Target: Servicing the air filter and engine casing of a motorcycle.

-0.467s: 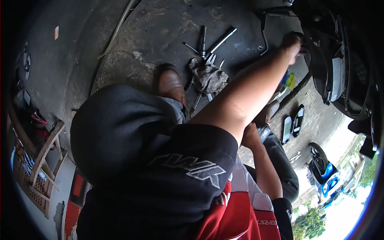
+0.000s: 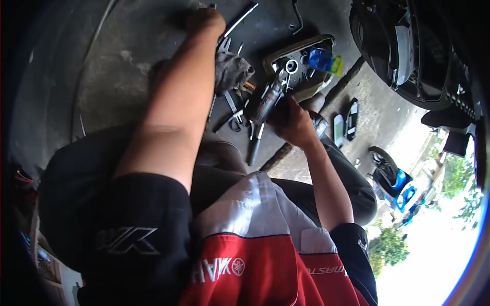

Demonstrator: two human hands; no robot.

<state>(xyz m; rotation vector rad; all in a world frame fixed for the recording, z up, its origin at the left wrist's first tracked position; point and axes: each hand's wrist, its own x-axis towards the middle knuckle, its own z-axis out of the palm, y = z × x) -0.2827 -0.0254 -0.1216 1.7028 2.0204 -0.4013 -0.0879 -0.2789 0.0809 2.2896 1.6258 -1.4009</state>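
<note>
My left hand (image 2: 206,23) is stretched far forward over the floor, beside a long bright metal rod (image 2: 240,20). Its fingers are dark and blurred, so their grip does not show. Close to my right knee, my right hand (image 2: 296,122) is closed around a dark, thick-bodied impact wrench (image 2: 266,99) with a metal nose. Past that nose lies an open tray (image 2: 273,64) with a ring-shaped metal socket (image 2: 291,66) and small parts. A crumpled grey rag (image 2: 232,71) sits between my hands, among several hand tools, including pliers (image 2: 235,124).
A blue and yellow packet (image 2: 324,61) rests on the tray. Beyond it stands a motorcycle wheel (image 2: 375,56). Two flat oblong items, one pale (image 2: 338,130) and one black (image 2: 351,120), lie on the concrete to the right. A blue motorcycle (image 2: 400,186) is farther off.
My left hand has moved from beside the motorcycle wheel leftward to the floor tools. The impact wrench in my right hand and the tray have come into sight. The view has shifted right.
</note>
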